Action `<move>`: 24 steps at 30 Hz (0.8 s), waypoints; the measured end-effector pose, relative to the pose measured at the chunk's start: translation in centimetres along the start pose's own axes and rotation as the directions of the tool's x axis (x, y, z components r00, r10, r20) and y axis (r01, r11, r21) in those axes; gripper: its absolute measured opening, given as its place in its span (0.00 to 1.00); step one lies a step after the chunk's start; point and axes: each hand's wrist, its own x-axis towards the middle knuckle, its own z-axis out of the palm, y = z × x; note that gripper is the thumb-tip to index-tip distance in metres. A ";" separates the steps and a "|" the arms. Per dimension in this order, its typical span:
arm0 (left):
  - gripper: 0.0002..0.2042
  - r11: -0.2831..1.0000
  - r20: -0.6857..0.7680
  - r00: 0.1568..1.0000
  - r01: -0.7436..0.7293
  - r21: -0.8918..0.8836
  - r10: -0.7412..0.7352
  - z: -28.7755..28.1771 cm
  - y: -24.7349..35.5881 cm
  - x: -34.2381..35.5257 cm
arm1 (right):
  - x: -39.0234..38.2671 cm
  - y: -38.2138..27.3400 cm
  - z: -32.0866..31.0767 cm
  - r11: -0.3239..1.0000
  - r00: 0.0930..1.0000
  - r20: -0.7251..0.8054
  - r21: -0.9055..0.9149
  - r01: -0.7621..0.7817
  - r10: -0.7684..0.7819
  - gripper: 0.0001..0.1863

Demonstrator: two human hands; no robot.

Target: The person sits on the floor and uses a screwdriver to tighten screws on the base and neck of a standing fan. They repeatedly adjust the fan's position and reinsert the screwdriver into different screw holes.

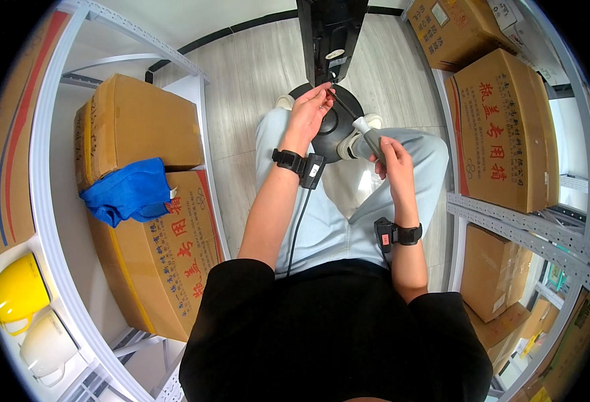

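A black upright column [330, 40] stands over a round black base [338, 107] on the floor between my bent legs. My right hand [392, 161] is closed round the grey handle of a screwdriver [369, 135], whose dark shaft points up and left to the bottom part of the column. My left hand [312, 110] has its fingers pinched at the column's lower end, by the screwdriver's tip; what they hold is too small to make out.
Metal shelving [519, 226] with cardboard boxes [496, 127] lines my right. On my left are more boxes [137, 120], a blue cloth [124, 191], and a yellow mug [17, 288] and white mug [47, 348] on a white shelf. A wall [234, 15] is beyond the column.
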 end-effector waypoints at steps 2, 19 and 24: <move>0.14 1.000 0.002 1.000 -0.006 -0.015 0.006 0.3 0.1 -0.1 | -0.1 -0.2 0.0 1.000 1.000 -0.001 -0.009 0.003 -0.003 0.16; 0.10 0.997 0.012 1.000 -0.009 -0.078 0.010 -0.1 0.0 0.1 | -0.2 -0.5 0.0 0.999 1.000 -0.004 -0.043 0.019 -0.020 0.16; 0.10 0.995 0.024 1.000 -0.014 -0.101 0.016 -0.3 0.0 0.2 | -0.4 -0.6 0.1 0.999 1.000 -0.006 -0.050 0.014 -0.014 0.16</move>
